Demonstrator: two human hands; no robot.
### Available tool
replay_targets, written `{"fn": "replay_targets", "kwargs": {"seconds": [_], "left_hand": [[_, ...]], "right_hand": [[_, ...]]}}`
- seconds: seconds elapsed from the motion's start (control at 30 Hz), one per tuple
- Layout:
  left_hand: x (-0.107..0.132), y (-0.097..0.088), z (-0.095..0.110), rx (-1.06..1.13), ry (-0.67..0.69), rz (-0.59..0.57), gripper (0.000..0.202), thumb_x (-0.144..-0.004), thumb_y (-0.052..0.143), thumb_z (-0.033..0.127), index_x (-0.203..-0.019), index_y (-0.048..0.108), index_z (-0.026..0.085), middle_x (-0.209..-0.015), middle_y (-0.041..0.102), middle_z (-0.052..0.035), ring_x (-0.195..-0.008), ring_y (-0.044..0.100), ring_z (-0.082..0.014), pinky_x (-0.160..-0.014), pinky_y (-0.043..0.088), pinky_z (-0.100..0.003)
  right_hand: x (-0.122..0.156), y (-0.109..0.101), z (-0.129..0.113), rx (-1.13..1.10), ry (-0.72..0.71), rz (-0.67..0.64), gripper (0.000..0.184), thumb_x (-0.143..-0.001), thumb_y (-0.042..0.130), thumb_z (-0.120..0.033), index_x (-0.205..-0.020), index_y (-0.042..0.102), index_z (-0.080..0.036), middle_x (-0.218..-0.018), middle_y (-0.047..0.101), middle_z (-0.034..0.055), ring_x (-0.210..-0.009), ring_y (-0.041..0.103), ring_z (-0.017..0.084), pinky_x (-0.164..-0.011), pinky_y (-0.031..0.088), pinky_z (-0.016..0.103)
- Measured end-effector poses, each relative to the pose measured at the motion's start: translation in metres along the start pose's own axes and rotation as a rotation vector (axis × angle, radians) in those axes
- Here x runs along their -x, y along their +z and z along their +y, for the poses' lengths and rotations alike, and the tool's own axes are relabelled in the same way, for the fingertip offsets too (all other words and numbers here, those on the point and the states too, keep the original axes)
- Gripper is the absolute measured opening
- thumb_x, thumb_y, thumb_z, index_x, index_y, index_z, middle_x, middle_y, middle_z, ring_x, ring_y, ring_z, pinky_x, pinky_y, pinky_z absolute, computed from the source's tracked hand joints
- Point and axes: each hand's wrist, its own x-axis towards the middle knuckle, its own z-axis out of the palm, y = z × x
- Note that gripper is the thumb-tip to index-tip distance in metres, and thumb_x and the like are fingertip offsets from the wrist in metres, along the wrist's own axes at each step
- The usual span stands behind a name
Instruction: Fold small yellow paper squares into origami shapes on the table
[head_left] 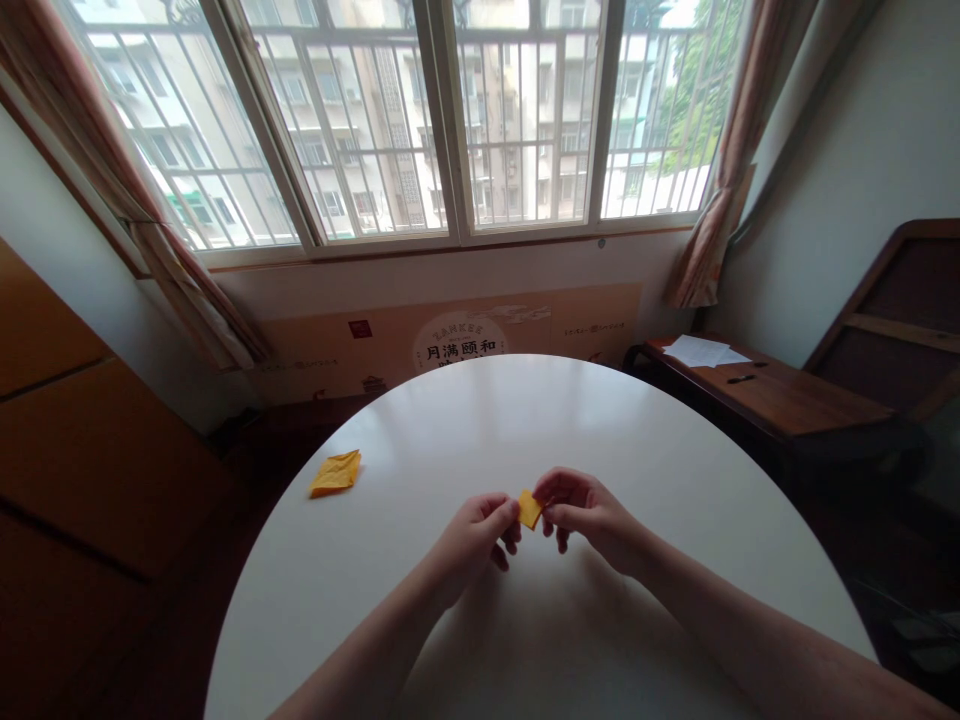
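Both hands meet over the middle of a round white table. My left hand and my right hand each pinch one side of a small folded piece of orange paper, held just above the tabletop. The fingers of both hands are curled closed around its edges. A second, larger folded orange paper lies flat near the table's left edge, well away from either hand.
A dark wooden side table at the right carries white sheets and a black pen. A wooden chair back stands at far right. A large barred window with curtains and a printed cardboard box lie behind.
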Motion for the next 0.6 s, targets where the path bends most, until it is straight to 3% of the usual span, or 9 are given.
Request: {"fn": "replay_targets", "kwargs": {"seconds": [0.2, 0.6], "left_hand": [[-0.0005, -0.0006, -0.0006, -0.088, 0.036, 0.036, 0.043, -0.077, 0.061, 0.057, -0.071, 0.06, 0.014, -0.064, 0.056, -0.0013, -0.056, 0.052, -0.0114, -0.045, 0.041, -0.02], [0.001, -0.0001, -0.0018, -0.048, 0.009, 0.001, 0.043, -0.079, 0.062, 0.057, -0.071, 0.06, 0.015, -0.063, 0.056, -0.0012, -0.055, 0.052, -0.0116, -0.043, 0.04, -0.019]], "right_hand": [[-0.0005, -0.0027, 0.0022, 0.009, 0.015, 0.014, 0.017, -0.068, 0.066, -0.017, -0.085, 0.067, -0.017, -0.075, 0.069, 0.0025, -0.064, 0.062, 0.015, -0.046, 0.048, 0.021], [-0.0014, -0.0043, 0.0059, -0.006, -0.047, 0.008, 0.026, -0.073, 0.078, -0.025, -0.096, 0.069, -0.019, -0.077, 0.069, 0.0022, -0.062, 0.063, 0.014, -0.045, 0.051, 0.021]]}}
